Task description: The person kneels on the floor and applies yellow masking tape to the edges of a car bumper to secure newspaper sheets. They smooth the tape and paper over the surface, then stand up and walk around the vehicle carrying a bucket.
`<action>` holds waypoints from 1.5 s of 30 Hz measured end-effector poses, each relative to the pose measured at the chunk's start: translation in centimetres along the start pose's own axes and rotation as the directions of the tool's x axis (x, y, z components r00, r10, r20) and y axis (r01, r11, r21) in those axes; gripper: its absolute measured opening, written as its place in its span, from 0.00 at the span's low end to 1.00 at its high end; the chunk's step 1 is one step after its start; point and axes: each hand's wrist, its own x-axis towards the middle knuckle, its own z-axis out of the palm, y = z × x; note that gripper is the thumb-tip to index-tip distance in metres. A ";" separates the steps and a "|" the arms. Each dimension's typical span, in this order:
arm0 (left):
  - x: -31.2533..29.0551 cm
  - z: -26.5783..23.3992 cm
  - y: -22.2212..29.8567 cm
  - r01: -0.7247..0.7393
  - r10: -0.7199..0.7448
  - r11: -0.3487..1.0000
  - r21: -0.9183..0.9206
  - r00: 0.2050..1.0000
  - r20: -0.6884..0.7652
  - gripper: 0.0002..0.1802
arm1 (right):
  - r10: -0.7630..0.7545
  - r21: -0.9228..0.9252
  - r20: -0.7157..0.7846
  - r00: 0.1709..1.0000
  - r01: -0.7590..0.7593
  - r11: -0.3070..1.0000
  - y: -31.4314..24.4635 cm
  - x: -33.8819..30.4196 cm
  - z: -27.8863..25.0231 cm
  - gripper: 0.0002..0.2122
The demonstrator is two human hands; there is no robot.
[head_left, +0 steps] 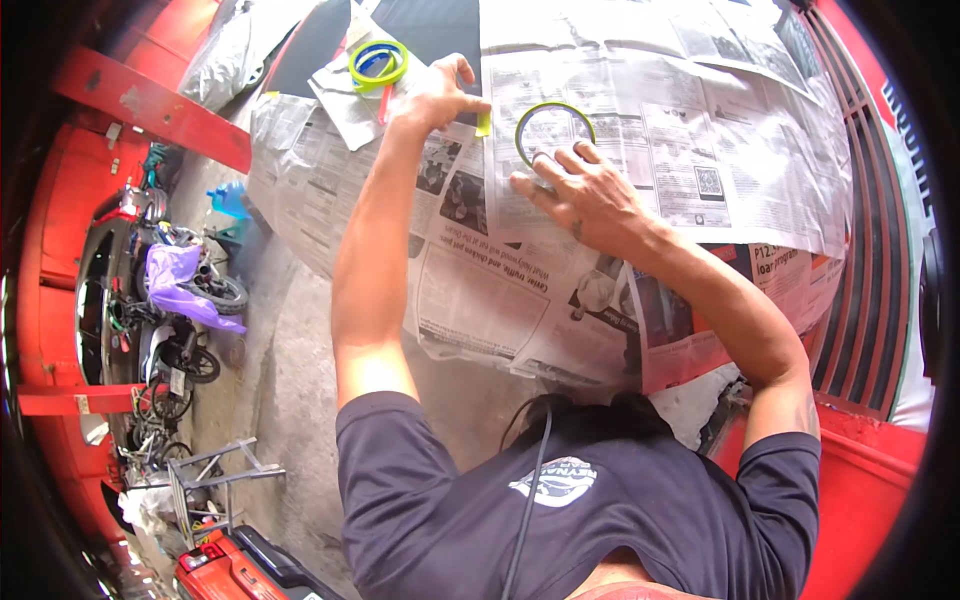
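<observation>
Sheets of newspaper (pixel 500 290) cover a large curved surface before me. My left hand (pixel 432 97) reaches over its far left part, thumb and fingers apart. One fingertip of it meets a short strip of yellow-green tape (pixel 484 123) at a newspaper edge. My right hand (pixel 590 200), to the right, has its fingers on the near rim of a thin yellow-green roll of masking tape (pixel 519 130). Beyond my left hand, more yellow-green tape rolls (pixel 404 66) lie on a pale sheet or packet (pixel 350 118).
A dark bare panel (pixel 430 25) shows at the far edge. Red metal beams (pixel 150 105) stand at left, with motorcycles and a purple plastic bag (pixel 180 285) on the concrete floor. A metal stand (pixel 225 480) and a red-black case (pixel 240 565) are lower left. Dark slats (pixel 860 240) line the right.
</observation>
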 end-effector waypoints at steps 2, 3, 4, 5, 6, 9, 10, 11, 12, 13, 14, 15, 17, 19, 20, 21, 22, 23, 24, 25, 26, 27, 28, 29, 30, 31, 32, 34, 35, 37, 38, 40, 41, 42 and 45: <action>-0.5 0.4 -0.3 -0.084 0.088 0.995 0.048 0.991 -0.103 0.27 | 0.002 0.025 0.013 1.000 -0.002 1.000 -0.2 0.1 -0.4 0.25; -0.6 0.1 -0.5 -0.046 0.048 0.998 0.045 0.998 -0.031 0.28 | 0.001 0.040 0.019 1.000 -0.002 0.999 -0.3 0.2 -0.4 0.24; -1.1 0.4 -0.3 -0.043 0.046 0.997 0.062 0.998 -0.045 0.28 | -0.006 0.008 0.020 1.000 0.006 1.000 -0.3 0.1 -0.4 0.24; -1.7 0.9 -0.2 -0.038 0.043 0.996 0.080 0.997 -0.060 0.28 | -0.014 -0.023 0.021 1.000 0.015 1.000 -0.3 0.1 -0.4 0.24; -2.6 1.2 -0.2 -0.031 0.039 0.995 0.099 0.997 -0.074 0.28 | -0.023 -0.052 0.021 1.000 0.024 0.998 -0.3 0.0 -0.4 0.23; -5.5 1.8 0.7 -0.052 0.064 0.991 0.124 0.993 -0.097 0.26 | -0.036 -0.112 -0.029 0.999 0.032 0.993 0.3 -0.2 0.5 0.24; -6.5 1.8 1.0 -0.058 0.072 0.989 0.135 0.992 -0.104 0.25 | -0.041 -0.126 -0.048 0.998 0.035 0.991 0.3 -0.1 0.5 0.24; -7.2 1.8 1.4 -0.081 0.098 0.989 0.122 0.986 -0.138 0.22 | -0.048 -0.086 -0.038 0.998 0.045 0.995 0.7 0.1 0.3 0.24; -8.0 2.2 2.0 -0.071 0.078 0.997 0.037 0.974 -0.211 0.20 | -0.054 -0.046 -0.028 0.998 0.052 0.998 1.1 0.4 0.2 0.23; -9.0 2.6 3.3 -0.073 0.057 0.996 -0.047 0.957 -0.284 0.18 | -0.060 -0.013 -0.022 0.998 0.060 0.998 1.5 0.6 -0.3 0.23; -9.9 2.8 4.3 -0.082 0.031 0.988 -0.128 0.934 -0.355 0.16 | 0.046 0.114 -0.068 0.997 -0.039 0.993 1.4 1.0 -1.5 0.22; -11.0 3.0 5.0 -0.214 0.103 0.948 -0.236 0.907 -0.408 0.14 | 0.157 0.243 -0.104 0.982 -0.128 0.962 1.2 1.3 -3.0 0.22; -12.8 4.3 7.1 -0.512 0.315 0.790 -0.338 0.811 -0.493 0.16 | 0.378 0.624 -0.077 0.923 -0.251 0.740 0.4 1.4 -7.6 0.21; -15.2 5.2 9.5 -0.568 0.353 0.690 -0.449 0.805 -0.476 0.18 | 0.406 0.655 -0.074 0.911 -0.263 0.708 0.3 0.3 -10.4 0.20; -16.8 5.3 10.8 -0.487 0.301 0.709 -0.511 0.863 -0.406 0.19 | 0.399 0.669 -0.093 0.912 -0.240 0.704 0.1 -0.3 -11.0 0.19; -18.0 5.6 11.7 -0.399 0.248 0.721 -0.566 0.912 -0.328 0.19 | 0.413 0.681 -0.138 0.900 -0.217 0.700 0.0 -0.9 -11.1 0.18; -18.7 6.1 12.2 -0.394 0.224 0.671 -0.628 0.915 -0.335 0.18 | 0.426 0.689 -0.185 0.885 -0.193 0.699 -0.1 -1.6 -10.8 0.17; -19.3 6.7 12.7 -0.386 0.199 0.616 -0.687 0.920 -0.338 0.17 | 0.439 0.695 -0.231 0.868 -0.168 0.699 -0.2 -2.2 -10.8 0.16; -19.6 7.3 13.2 -0.375 0.173 0.556 -0.741 0.925 -0.338 0.16 | 0.464 0.648 -0.282 0.840 -0.190 0.737 -0.3 -2.8 -11.0 0.14; -19.8 8.1 13.3 -0.338 0.125 0.416 -0.844 0.941 -0.315 0.14 | 0.485 0.602 -0.331 0.810 -0.214 0.769 -0.8 -3.2 -11.2 0.13; -20.0 8.7 13.4 -0.332 0.111 0.446 -0.831 0.942 -0.317 0.14 | 0.500 0.555 -0.380 0.779 -0.240 0.796 -1.2 -3.7 -11.3 0.11; -20.2 9.3 13.5 -0.325 0.096 0.475 -0.818 0.943 -0.319 0.14 | 0.490 0.503 -0.443 0.751 -0.244 0.829 -1.5 -4.4 -11.1 0.08; -20.4 9.8 13.8 -0.316 0.079 0.506 -0.802 0.944 -0.322 0.14 | 0.493 0.495 -0.431 0.756 -0.259 0.830 -1.9 -5.1 -11.1 0.07; -20.7 10.2 14.2 -0.350 0.111 0.572 -0.742 0.929 -0.353 0.14 | 0.496 0.487 -0.417 0.762 -0.273 0.830 -2.3 -6.0 -11.3 0.07; -20.9 10.7 14.7 -0.383 0.146 0.632 -0.674 0.913 -0.382 0.14 | 0.498 0.479 -0.403 0.768 -0.286 0.830 -2.4 -6.8 -11.3 0.06; -21.2 11.1 15.2 -0.411 0.185 0.691 -0.595 0.896 -0.405 0.14 | 0.457 0.450 -0.474 0.752 -0.239 0.860 -2.4 -7.4 -11.1 0.05; -21.4 11.6 15.9 -0.432 0.199 0.697 -0.573 0.884 -0.424 0.14 | 0.459 0.435 -0.466 0.756 -0.257 0.863 -2.6 -8.1 -11.3 0.06; -21.9 12.7 17.3 -0.471 0.228 0.709 -0.525 0.858 -0.461 0.14 | 0.463 0.406 -0.452 0.762 -0.287 0.868 -2.9 -9.6 -12.0 0.06; -22.2 13.1 18.2 -0.474 0.257 0.759 -0.446 0.848 -0.464 0.13 | 0.451 0.412 -0.492 0.745 -0.257 0.874 -2.9 -10.4 -12.2 0.05; -22.7 13.9 20.7 -0.476 0.318 0.834 -0.278 0.827 -0.463 0.12 | 0.449 0.411 -0.503 0.738 -0.253 0.876 -2.9 -12.7 -12.6 0.04; -23.0 14.4 22.1 -0.482 0.343 0.846 -0.230 0.820 -0.458 0.12 | 0.449 0.408 -0.509 0.734 -0.253 0.877 -2.5 -14.0 -12.8 0.04; -23.7 15.5 25.0 -0.498 0.397 0.856 -0.135 0.804 -0.443 0.12 | 0.475 0.450 -0.505 0.721 -0.250 0.857 -1.5 -16.6 -13.3 0.04; -24.0 16.4 26.2 -0.482 0.384 0.865 -0.140 0.816 -0.432 0.12 | 0.478 0.472 -0.503 0.720 -0.234 0.850 -1.1 -17.9 -13.9 0.03; -24.1 17.3 27.1 -0.491 0.403 0.864 -0.112 0.806 -0.433 0.12 | 0.480 0.492 -0.501 0.720 -0.219 0.843 -0.5 -19.2 -14.3 0.03; -24.0 20.3 30.4 -0.489 0.415 0.869 -0.073 0.802 -0.430 0.12 | 0.490 0.493 -0.516 0.703 -0.224 0.841 1.4 -23.1 -15.1 0.02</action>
